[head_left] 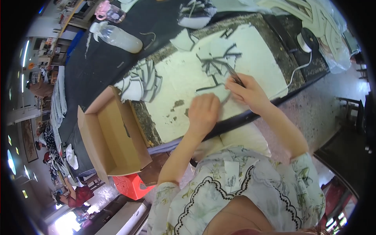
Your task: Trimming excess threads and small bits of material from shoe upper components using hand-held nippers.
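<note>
My right hand (250,94) is closed round a slim, dark metal hand tool (235,76), its narrow end pointing up and left; its exact kind is unclear. Beside it, my left hand (204,112) has curled fingers pressed on the near edge of a white curved piece with dark trim (214,91) on a worn white board (172,113). Just beyond the tool lie several similar white pieces with dark strips (219,55). A fanned stack of white and grey pieces (143,82) rests at the board's left side. What the left fingertips grip is partly hidden.
An open cardboard box (113,135) stands left of the board, above a red stool (133,186). A spray bottle (117,37) and a pink-lidded jar (109,11) lie farther back. A spool (307,40) with white tape is at right. Other people (76,196) are at far left.
</note>
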A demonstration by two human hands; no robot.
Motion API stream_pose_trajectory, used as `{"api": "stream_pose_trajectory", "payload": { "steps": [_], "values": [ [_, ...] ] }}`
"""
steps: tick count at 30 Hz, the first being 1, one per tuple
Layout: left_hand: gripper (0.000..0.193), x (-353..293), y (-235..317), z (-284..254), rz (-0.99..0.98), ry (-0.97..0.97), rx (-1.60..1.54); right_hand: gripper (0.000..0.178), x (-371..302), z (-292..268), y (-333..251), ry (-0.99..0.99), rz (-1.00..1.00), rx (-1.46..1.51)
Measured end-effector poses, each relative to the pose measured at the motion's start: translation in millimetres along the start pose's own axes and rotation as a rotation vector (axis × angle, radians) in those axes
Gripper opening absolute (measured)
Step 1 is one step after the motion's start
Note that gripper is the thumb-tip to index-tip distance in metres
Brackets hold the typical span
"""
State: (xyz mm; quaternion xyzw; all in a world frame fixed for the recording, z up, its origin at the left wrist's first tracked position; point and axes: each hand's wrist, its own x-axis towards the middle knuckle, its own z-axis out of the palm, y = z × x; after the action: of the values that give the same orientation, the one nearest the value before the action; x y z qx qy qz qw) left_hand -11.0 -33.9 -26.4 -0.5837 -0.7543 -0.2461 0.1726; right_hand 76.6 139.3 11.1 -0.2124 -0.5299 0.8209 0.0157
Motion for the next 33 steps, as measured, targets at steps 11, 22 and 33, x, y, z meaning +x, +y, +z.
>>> {"api": "stream_pose_trajectory", "payload": {
  "steps": [11,22,33],
  "values": [
    [0.032,-24,31,-10,-0.079,-0.073,-0.186,0.018,1,-19,14,0.127,-0.140,-0.566],
    [0.036,-50,23,-21,-0.215,-0.093,-0.187,0.019,43,18,11,-0.315,-0.079,-0.892],
    [0.037,-47,15,-23,-0.316,-0.025,-0.238,0.020,47,23,11,-0.315,0.036,-0.937]
  ]
}}
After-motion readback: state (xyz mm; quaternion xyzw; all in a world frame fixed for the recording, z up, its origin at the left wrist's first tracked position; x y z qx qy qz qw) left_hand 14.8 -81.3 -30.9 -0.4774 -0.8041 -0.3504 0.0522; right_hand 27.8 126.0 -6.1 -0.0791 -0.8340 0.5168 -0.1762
